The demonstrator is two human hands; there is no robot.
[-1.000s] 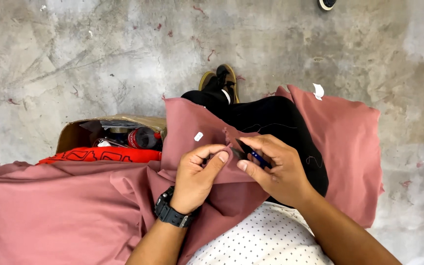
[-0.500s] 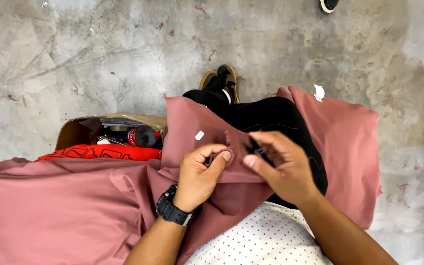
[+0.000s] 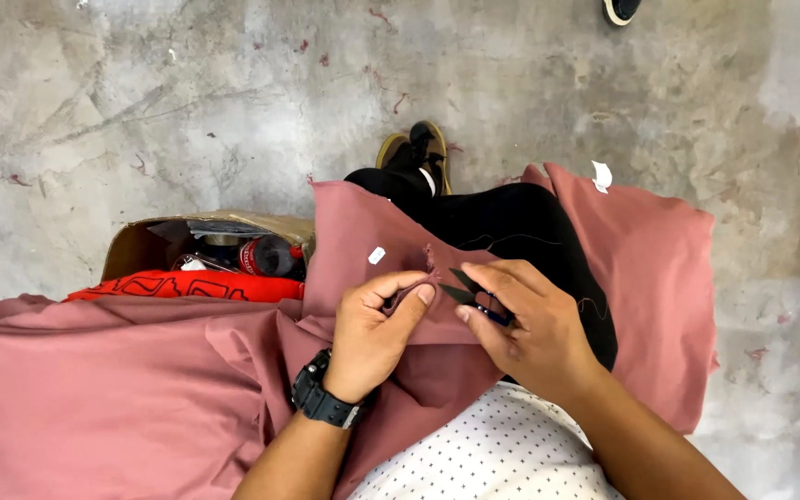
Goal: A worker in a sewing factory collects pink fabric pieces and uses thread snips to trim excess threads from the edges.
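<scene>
Two hands meet over one dusty-pink cloth (image 3: pixel 141 389) draped across the lap: the left hand (image 3: pixel 374 329) pinches a frayed fold at its edge, while the right hand (image 3: pixel 525 326) is closed around small dark thread snips (image 3: pixel 469 292), blades parted just beside that pinch. Left of them sits one open cardboard box (image 3: pixel 141 243); bare concrete floor (image 3: pixel 233 102) lies beyond.

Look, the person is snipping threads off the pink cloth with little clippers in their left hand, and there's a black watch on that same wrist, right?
Not quite. The head view shows the small thread clippers in the right hand. The left hand, whose wrist wears the black watch, pinches the pink cloth.
</scene>
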